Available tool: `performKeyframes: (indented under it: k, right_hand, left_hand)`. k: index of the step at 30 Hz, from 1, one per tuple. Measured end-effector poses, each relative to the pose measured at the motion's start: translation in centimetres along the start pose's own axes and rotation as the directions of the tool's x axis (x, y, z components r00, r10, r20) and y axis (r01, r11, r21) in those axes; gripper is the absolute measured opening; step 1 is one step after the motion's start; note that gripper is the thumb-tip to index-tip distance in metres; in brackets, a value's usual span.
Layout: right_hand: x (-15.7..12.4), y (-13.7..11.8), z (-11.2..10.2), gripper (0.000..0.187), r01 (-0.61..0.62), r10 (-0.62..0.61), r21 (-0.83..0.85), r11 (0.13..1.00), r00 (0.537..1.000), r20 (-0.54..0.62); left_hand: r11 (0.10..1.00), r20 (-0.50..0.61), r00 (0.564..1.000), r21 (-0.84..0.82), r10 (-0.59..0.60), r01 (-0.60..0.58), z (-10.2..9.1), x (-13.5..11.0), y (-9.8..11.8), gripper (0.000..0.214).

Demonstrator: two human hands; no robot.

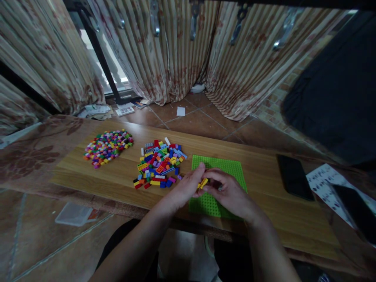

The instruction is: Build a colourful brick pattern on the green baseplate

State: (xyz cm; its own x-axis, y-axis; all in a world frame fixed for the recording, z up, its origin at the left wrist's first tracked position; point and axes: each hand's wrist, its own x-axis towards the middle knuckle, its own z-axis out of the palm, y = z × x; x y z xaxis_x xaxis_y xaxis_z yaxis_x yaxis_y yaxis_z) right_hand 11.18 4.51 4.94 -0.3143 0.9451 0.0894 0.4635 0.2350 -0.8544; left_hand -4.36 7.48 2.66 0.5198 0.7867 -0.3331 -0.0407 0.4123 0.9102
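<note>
Both my hands meet over a green baseplate (219, 167) lying on the wooden board. My left hand (188, 186) and my right hand (227, 192) pinch a small yellow brick (203, 183) between their fingertips, just above the plate's left half. Left of the hands lies a pile of larger mixed-colour bricks (160, 163). Farther left is a flatter heap of tiny coloured pieces (107, 147).
The wooden board (123, 174) rests on a patterned cloth. A dark phone (293, 177) lies at the right, with a printed sheet (329, 186) beyond it. Striped curtains (176, 51) hang behind, with papers on the tiled floor. A clear plastic lid (73, 214) lies on the floor below left.
</note>
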Motion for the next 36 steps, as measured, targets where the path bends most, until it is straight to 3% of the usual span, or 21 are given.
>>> performKeyframes:
  k: [5, 12, 15, 20, 25, 32, 36]
  right_hand:
    - [-0.1, 0.6, -0.3, 0.008, -0.099, 0.098, -0.005, 0.995, 0.992, -0.083]
    - [-0.2, 1.0, -0.3, 0.016, -0.149, 0.166, 0.122, 0.981, 0.976, -0.143]
    - [-0.3, 0.9, -0.4, 0.018, -0.102, 0.127, 0.129, 0.986, 0.972, -0.2]
    - [-0.5, 1.0, -1.1, 0.01, -0.029, 0.0, -0.11, 0.994, 0.967, -0.254]
    - [-0.6, 1.3, -1.7, 0.015, 0.012, -0.06, -0.202, 0.979, 0.97, -0.234]
    - [-1.1, 2.4, -2.8, 0.017, -0.03, -0.019, -0.164, 0.986, 0.958, -0.287]
    - [-1.3, 2.8, -3.1, 0.018, -0.067, 0.03, -0.133, 0.989, 0.964, -0.263]
  left_hand:
    - [0.998, -0.034, 0.997, -0.027, 0.064, -0.065, 0.1, -0.1, 0.3, 0.047]
    - [0.984, -0.068, 0.981, 0.027, 0.18, -0.178, -0.2, 0.1, 0.5, 0.021]
    - [0.984, -0.097, 0.979, 0.021, 0.18, -0.179, 0.0, 0.0, 0.8, 0.022]
    - [0.992, -0.097, 0.987, 0.011, 0.129, -0.129, 0.3, -0.1, 1.0, 0.03]
    - [0.963, -0.106, 0.972, 0.195, 0.211, -0.188, 0.1, 0.2, 0.6, 0.043]
    - [0.918, -0.163, 0.944, 0.33, 0.286, -0.221, -0.9, 0.5, 0.6, 0.039]
    - [0.904, -0.145, 0.941, 0.354, 0.306, -0.239, -1.2, 0.3, 0.7, 0.032]
